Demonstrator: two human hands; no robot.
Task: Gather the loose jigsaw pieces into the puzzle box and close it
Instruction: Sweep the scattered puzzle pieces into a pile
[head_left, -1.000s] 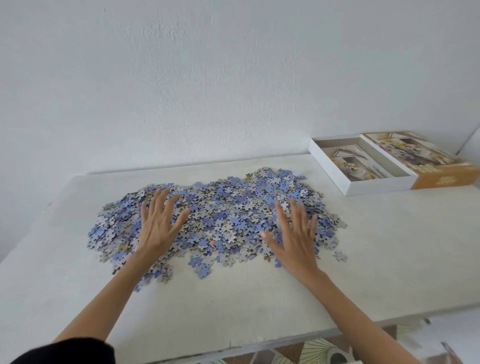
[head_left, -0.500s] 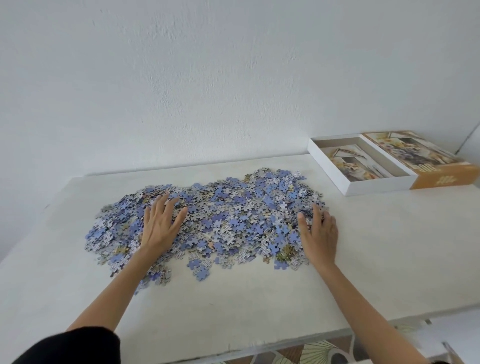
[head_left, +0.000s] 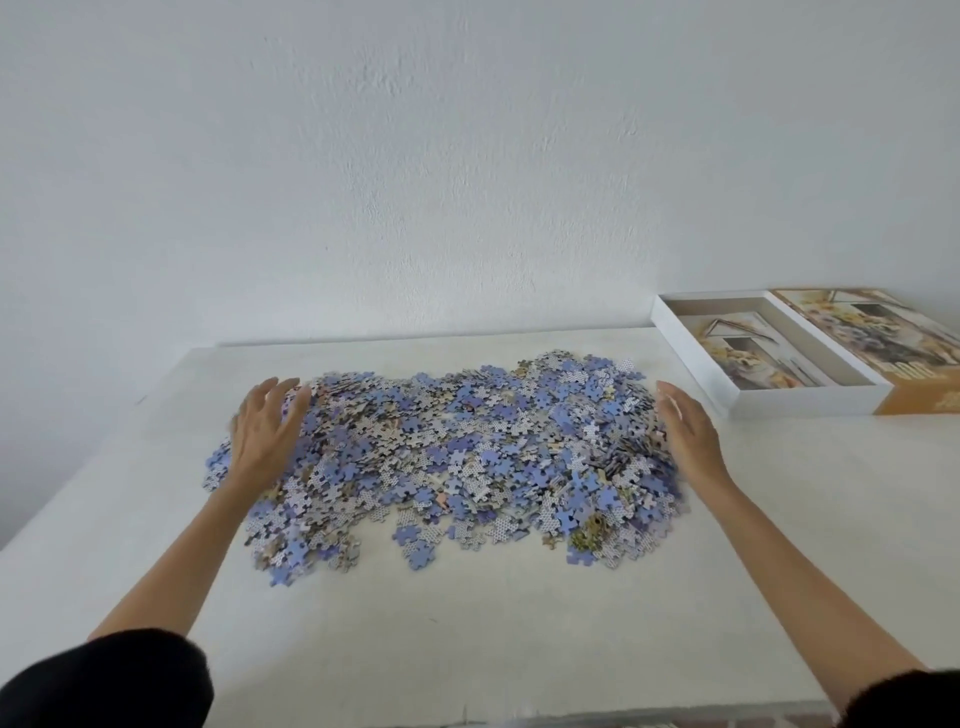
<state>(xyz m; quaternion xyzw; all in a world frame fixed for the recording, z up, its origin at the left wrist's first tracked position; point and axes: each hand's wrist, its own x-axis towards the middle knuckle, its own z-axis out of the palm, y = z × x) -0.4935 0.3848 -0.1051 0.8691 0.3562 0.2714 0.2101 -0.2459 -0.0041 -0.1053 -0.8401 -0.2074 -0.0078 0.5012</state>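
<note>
A wide heap of loose jigsaw pieces (head_left: 457, 452), mostly blue and white-dotted, covers the middle of the white table (head_left: 493, 639). My left hand (head_left: 265, 431) lies flat on the heap's left end, fingers spread. Against the heap's right edge stands my right hand (head_left: 688, 434) on its side, fingers together and palm facing the pieces. Neither hand holds anything. The white puzzle box base (head_left: 810, 402) lies open at the back right with a printed picture sheet inside. Its lid (head_left: 872, 327), printed side up, rests beside it on the right.
A white wall runs along the table's far edge. A few stray pieces (head_left: 418, 545) lie in front of the heap. The table's near edge is at the bottom of the view, with patterned floor just visible below it.
My right hand slid from on top of the heap to its right edge and turned onto its side. My left hand moved toward the heap's left end. The heap looks more bunched.
</note>
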